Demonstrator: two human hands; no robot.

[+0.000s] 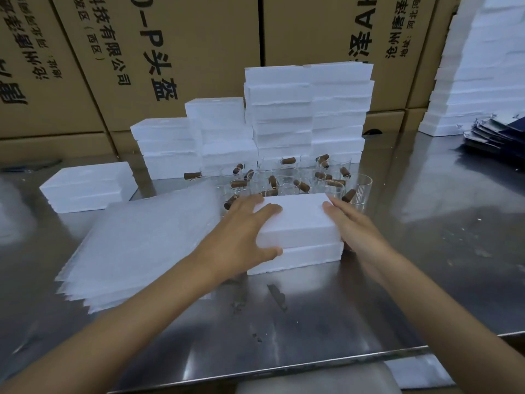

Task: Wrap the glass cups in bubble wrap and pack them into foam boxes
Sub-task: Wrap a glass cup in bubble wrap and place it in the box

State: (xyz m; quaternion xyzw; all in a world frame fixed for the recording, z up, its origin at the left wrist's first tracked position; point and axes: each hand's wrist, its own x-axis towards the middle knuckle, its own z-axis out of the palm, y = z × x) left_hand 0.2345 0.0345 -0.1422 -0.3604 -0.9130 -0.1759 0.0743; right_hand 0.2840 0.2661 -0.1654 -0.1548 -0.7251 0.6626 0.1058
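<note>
Two bare hands are on the white rectangular foam box (298, 223) at the middle of the shiny steel worktop (426, 251), its lid sitting on the base. The left hand (244, 234) clasps the box's left end, fingers (268, 210) spread over the top and thumb hooked around the near corner. The right hand (355, 223) lies flat along the right side, its fingers straight and pressing on the foam. Just behind the box stands a cluster of clear glass cups with brown cork-like handles (287, 180), with stacks of white foam boxes (306, 109) rising behind them. A pile of translucent bubble wrap sheets (136, 245) lies just left of the box, and one more closed white foam box (88, 186) sits further left. Brown cardboard cartons (170, 52) wall off the back.
</note>
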